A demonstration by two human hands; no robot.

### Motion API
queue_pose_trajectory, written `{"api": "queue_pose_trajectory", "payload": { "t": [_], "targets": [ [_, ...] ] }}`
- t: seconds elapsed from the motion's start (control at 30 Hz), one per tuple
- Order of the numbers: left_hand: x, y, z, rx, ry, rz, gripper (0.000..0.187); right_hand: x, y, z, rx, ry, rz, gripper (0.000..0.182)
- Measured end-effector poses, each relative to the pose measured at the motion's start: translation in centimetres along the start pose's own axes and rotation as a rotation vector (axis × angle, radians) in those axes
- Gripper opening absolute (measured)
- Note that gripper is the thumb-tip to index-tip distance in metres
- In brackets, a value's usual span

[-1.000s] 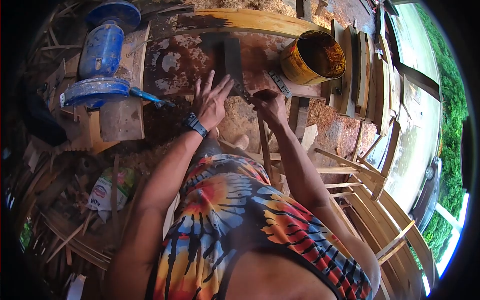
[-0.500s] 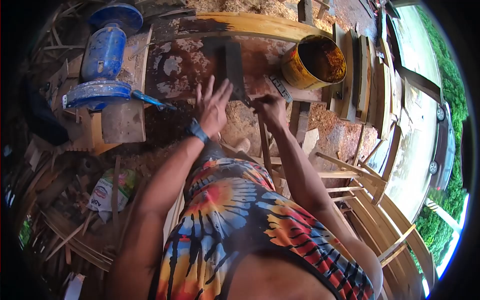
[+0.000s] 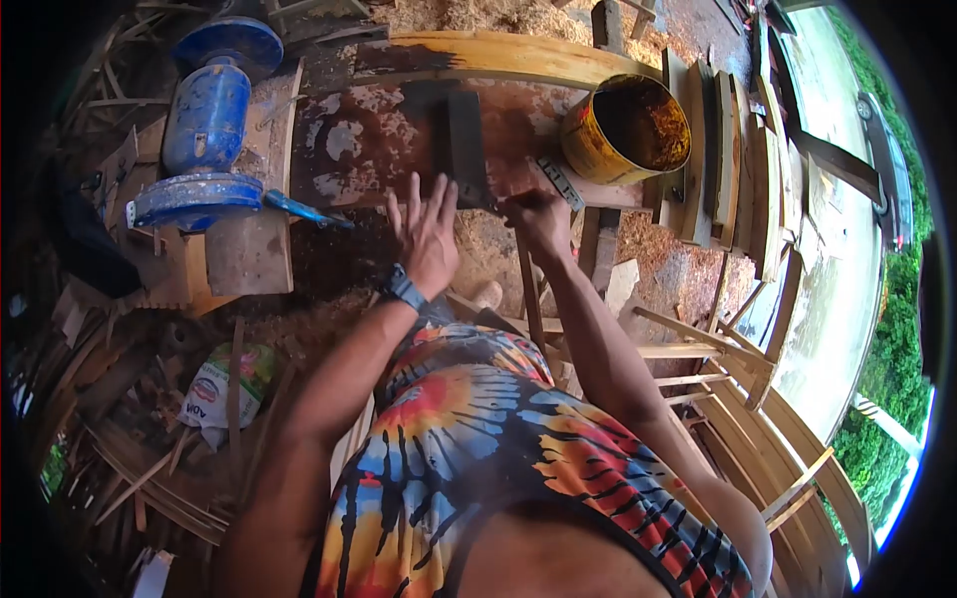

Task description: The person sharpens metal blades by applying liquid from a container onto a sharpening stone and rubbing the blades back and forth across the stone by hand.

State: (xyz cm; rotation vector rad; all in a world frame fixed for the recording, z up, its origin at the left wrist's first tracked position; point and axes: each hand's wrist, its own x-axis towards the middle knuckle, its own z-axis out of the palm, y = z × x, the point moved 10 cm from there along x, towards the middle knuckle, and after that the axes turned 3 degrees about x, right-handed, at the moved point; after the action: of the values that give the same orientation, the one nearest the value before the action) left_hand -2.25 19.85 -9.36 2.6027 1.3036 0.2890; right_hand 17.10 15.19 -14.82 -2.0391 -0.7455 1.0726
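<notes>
A short dark wooden board [image 3: 466, 135] lies on the stained bench top [image 3: 344, 149], its near end toward me. My left hand [image 3: 427, 234] is open, fingers spread and pointing forward, fingertips at the left side of the board's near end. Just right of that end, my right hand [image 3: 539, 221] is closed, knuckles up. Its curled fingers hide what they grip, and I cannot tell what it is. A pale strip with dark markings [image 3: 560, 182] lies just beyond the right hand. Behind it stands a yellow bucket [image 3: 598, 140], stained dark inside.
A blue bench machine [image 3: 206, 120] with round ends stands at the left, a blue-handled tool [image 3: 299, 207] beside it. A long, partly stained plank [image 3: 518, 52] crosses the back. Stacked boards [image 3: 723, 149] stand at the right, wooden frames [image 3: 748, 349] nearer. A printed bag [image 3: 221, 394] lies among scraps.
My left hand has shifted slightly down and right, fingers still spread. The right hand stays nearly in place, still closed. Outside, a dark car has moved up the view.
</notes>
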Motion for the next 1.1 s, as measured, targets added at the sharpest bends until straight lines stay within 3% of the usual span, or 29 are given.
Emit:
{"api": "queue_pose_trajectory", "payload": {
  "t": [0.17, 0.3, 0.47, 0.5, 0.6, 0.63, 0.7, 0.83, 0.87, 0.93, 1.1],
  "targets": [
    [4.4, -2.1, -0.2, 0.093, 0.053, 0.002, 0.068, 4.1, -5.2, 0.1, -0.154, 0.181, -0.262, 0.031],
    [6.1, -2.8, -0.5, 0.142, 0.029, 0.042, 0.068, 5.8, -5.3, 1.1, 0.023, 0.087, -0.036, 0.033],
    [0.0, 0.4, -0.2, 0.068, -0.07, 0.018, 0.071, 0.7, -0.1, 0.4, 0.019, 0.037, -0.192, 0.032],
    [0.4, 0.1, -0.4, 0.07, -0.049, 0.012, 0.07, 0.1, 0.9, 0.4, -0.002, -0.004, -0.014, 0.032],
    [2.4, -0.9, -0.5, 0.117, -0.017, 0.012, 0.068, 2.7, -3.3, 0.8, 0.032, 0.098, -0.212, 0.034],
    [4.2, -2.0, -0.7, 0.159, -0.011, 0.006, 0.068, 4.3, -4.5, 0.9, -0.101, 0.131, -0.254, 0.039],
    [7.2, -3.4, -1.0, 0.247, 0.01, 0.018, 0.067, 6.5, -6.2, 1.6, -0.077, 0.114, -0.183, 0.04],
    [5.3, -2.1, -0.5, 0.197, -0.067, 0.036, 0.072, 5.3, -4.9, 1.1, -0.136, 0.131, -0.178, 0.041],
    [3.5, -1.5, -0.2, 0.142, -0.008, 0.057, 0.075, 4.3, -3.7, 1.0, -0.048, 0.107, -0.198, 0.039],
    [0.5, -0.1, 0.3, 0.125, -0.085, 0.022, 0.078, 1.8, -1.7, 0.8, 0.126, 0.053, -0.239, 0.036],
    [2.3, -1.3, 1.0, 0.12, -0.031, 0.006, 0.084, 3.5, -3.9, 0.5, -0.122, 0.099, -0.171, 0.035]
  ]
}}
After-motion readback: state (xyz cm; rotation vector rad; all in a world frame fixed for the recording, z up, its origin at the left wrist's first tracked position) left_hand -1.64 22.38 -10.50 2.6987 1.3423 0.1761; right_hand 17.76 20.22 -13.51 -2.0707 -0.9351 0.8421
